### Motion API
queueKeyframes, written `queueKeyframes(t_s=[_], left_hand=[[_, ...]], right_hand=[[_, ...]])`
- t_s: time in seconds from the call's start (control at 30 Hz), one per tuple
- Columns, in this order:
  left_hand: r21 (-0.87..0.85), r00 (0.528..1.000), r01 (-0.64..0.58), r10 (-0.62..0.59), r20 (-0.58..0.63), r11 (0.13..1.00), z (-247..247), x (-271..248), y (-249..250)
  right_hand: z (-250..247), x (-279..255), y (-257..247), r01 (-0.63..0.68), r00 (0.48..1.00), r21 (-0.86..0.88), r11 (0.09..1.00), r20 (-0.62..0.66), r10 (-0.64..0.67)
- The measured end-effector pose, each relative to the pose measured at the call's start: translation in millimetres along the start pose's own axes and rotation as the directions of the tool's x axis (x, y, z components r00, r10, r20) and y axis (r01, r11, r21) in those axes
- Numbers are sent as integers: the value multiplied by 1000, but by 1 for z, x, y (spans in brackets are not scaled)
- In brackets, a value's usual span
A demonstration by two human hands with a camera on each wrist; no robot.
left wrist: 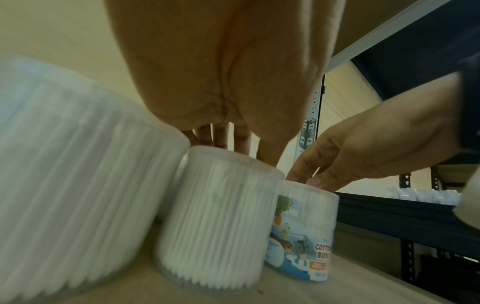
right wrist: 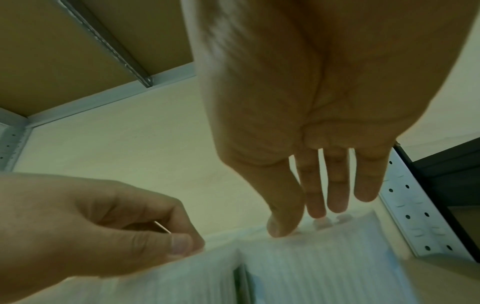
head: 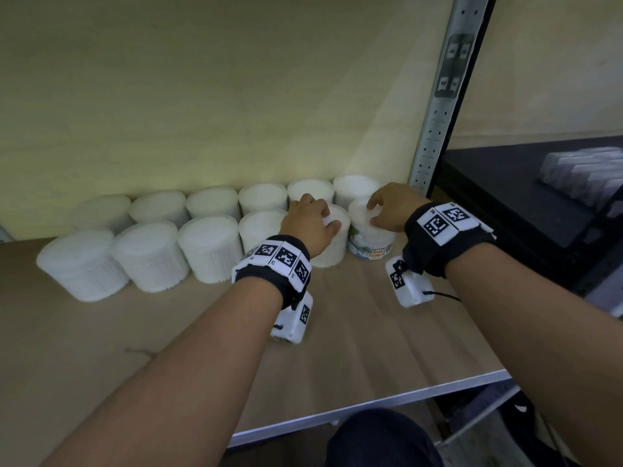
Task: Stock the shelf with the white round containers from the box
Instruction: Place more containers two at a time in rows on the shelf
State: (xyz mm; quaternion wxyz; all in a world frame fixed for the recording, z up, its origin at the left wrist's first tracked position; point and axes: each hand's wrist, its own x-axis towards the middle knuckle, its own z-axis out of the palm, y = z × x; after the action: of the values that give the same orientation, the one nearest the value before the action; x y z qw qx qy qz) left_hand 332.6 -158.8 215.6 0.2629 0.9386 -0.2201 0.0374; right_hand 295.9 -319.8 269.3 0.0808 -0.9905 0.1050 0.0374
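Your shelf runs out of the head view on the left and at the near edge, so you cannot see its full width, and the two rows of white round containers along the back wall blur into pale shapes toward the left end; only one label shows. In your left wrist view the nearest tub fills the left side, smeared and cut off by the picture edge. Your forearms cover part of the shelf board in front. At the right end of the front row, your left hand sits on top of the plain container, thumb on the near rim and fingers curled over the lid's far edge, gripping it from above; the hand hides most of the lid. Just beside it, touching on the right, stands the labelled container, printed "COTTON BUDS". Your right hand hangs over it with fingers nearly straight and pointing down, the tips resting on its lid without wrapping the sides. Both tubs stand upright on the shelf, next to the perforated steel upright.
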Motion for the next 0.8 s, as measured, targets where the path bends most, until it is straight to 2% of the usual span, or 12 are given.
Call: queueKeyframes(t_s=[0.23, 0.8], left_hand=[[2, 1000, -4, 4, 2, 1000, -1, 0, 0], [7, 1000, -17, 17, 12, 1000, -2, 0, 0]], right_hand=[[6, -2, -2, -40, 999, 2, 999, -19, 40], [5, -3, 9, 12, 1000, 58, 998, -23, -11]])
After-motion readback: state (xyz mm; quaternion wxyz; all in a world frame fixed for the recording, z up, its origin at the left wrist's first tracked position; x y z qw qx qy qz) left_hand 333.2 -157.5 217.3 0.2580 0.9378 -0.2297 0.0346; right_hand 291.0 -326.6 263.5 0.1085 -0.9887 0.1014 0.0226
